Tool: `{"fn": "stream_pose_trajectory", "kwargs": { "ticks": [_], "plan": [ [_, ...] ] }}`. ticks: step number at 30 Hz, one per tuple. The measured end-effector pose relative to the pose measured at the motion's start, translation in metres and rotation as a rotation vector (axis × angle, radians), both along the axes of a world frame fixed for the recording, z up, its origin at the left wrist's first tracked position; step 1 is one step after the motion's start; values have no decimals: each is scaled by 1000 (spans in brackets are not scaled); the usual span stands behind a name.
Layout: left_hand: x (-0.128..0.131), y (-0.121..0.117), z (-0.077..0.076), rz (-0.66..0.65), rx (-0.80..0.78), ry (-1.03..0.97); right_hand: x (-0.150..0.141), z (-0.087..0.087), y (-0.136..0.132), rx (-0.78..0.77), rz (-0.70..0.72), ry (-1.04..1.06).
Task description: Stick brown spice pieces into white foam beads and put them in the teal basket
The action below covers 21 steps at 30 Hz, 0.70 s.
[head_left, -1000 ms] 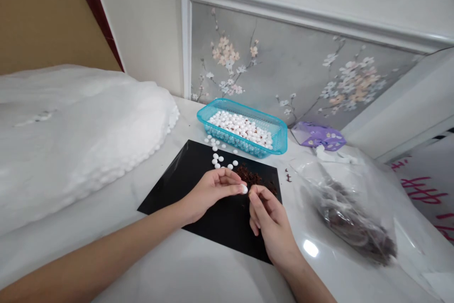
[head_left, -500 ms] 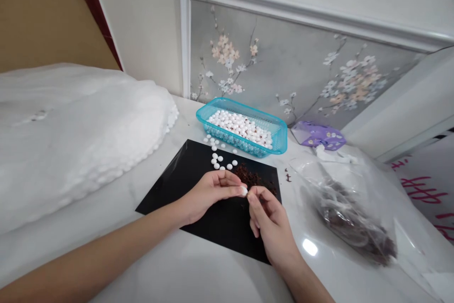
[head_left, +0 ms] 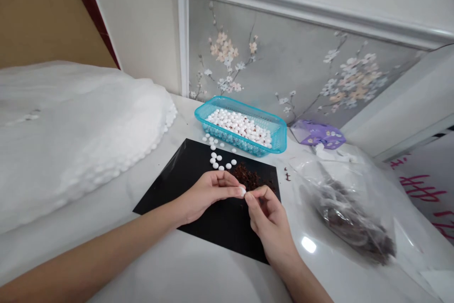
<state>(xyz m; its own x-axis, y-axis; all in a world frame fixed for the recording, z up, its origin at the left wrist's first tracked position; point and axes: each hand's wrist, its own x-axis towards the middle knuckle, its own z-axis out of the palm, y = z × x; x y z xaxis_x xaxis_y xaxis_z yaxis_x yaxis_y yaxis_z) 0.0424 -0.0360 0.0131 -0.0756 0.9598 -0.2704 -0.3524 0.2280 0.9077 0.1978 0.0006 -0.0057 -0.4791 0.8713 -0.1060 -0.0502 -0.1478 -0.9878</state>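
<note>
Over the near part of a black sheet (head_left: 227, 232), the left hand (head_left: 205, 193) pinches a white bead (head_left: 242, 192) between thumb and fingertips, while the right hand (head_left: 268, 215) closes thumb and forefinger right beside it, whether on anything I cannot tell. Such fine work probably calls for a light, steady left pinch, leaving the bead's right side exposed. Beyond lie reddish-brown shreds (head_left: 247, 175), loose white beads (head_left: 228, 166), then a turquoise basket (head_left: 230, 138) of beads on the bench (head_left: 198, 272).
</note>
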Motion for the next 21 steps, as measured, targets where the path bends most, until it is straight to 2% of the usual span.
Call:
{"fn": "stream_pose_trajectory", "kwargs": {
  "ticks": [12,18,21],
  "plan": [
    [-1,0,4,-29,8,-63,-4,4,-5,29,-73,-10],
    [1,1,6,18,-24,-125,-3,7,-10,180,-205,-97],
    [2,2,5,45,-38,-146,-3,4,-9,323,-180,-164]
  ]
}}
